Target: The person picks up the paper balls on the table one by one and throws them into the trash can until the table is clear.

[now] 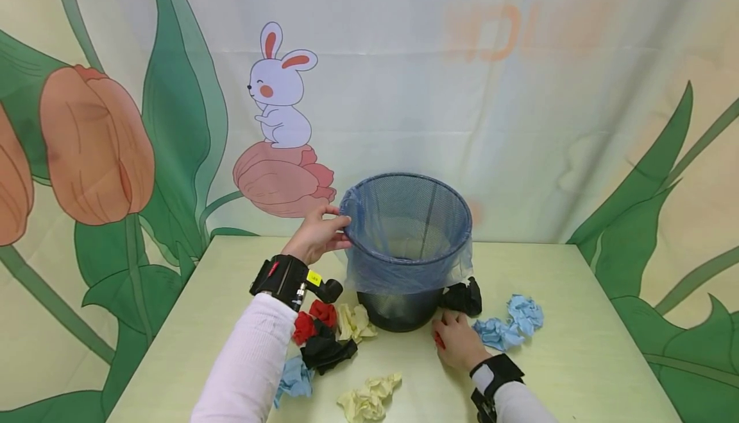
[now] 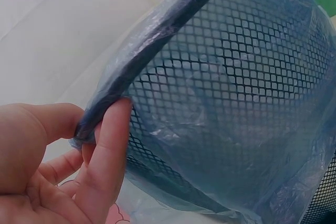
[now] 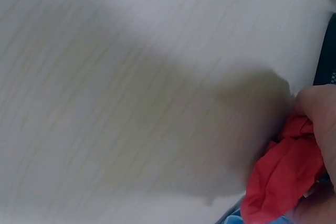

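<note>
Toward the back edge of the table (image 1: pixel 589 359), the bin (image 1: pixel 398 314) is pinched at its rim, bag (image 1: pixel 398 276) included, by the left hand (image 1: pixel 319 235); red paper (image 3: pixel 286 179) is gripped by the right hand (image 1: pixel 460 341) — just beside the bin's base; yellow paper (image 1: pixel 368 398) is seen toward the front edge.

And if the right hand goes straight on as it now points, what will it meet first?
Probably the round black mesh bin, ahead of the right hand; depth is hard to judge.
</note>
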The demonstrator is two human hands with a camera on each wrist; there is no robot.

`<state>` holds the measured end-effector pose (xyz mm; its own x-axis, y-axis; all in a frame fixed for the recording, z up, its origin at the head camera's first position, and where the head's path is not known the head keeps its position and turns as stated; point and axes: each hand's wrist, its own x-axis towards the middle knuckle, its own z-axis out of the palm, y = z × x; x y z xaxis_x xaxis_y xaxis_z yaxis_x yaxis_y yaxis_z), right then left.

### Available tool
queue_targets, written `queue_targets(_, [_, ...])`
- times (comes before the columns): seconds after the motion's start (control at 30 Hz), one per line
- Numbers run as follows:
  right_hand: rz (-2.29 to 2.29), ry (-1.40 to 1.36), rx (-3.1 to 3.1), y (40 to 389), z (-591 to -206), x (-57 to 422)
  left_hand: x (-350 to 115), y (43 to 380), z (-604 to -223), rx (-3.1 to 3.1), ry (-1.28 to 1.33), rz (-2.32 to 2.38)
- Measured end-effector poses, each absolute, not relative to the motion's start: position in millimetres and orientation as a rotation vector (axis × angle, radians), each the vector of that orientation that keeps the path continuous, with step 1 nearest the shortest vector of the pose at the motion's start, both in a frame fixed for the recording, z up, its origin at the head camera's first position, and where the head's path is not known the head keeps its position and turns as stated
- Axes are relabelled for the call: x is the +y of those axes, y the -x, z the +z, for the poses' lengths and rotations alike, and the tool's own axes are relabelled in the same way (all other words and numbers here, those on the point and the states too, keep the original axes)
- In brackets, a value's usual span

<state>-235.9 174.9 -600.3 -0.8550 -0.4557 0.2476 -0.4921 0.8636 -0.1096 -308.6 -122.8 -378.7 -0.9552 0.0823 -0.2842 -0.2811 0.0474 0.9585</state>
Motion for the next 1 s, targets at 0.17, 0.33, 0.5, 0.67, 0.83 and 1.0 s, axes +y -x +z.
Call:
queue_targets(0.17, [0.28,-0.702,-2.845,239,-592,178,-123,309,-378,2.064,0.2,1.991])
queue_targets(0.33, [0.281,-0.725,-2.812,242,-578,182,-123,309,-379,2.066,0.199,1.99])
queue_targets(0.5, [0.274,-0.745,-2.743,247,-567,187,-122,309,-379,2.064,0.202,1.991])
queue_targets(0.67, [0.258,-0.746,-2.676,253,-557,192,-122,308,-378,2.071,0.205,1.992])
queue_targets(0.83, [0.241,-0.728,-2.649,257,-547,196,-122,308,-378,2.073,0.21,1.99])
queue_targets(1.0, [0.194,-0.668,-2.753,264,-538,204,-122,308,-378,2.074,0.212,1.989])
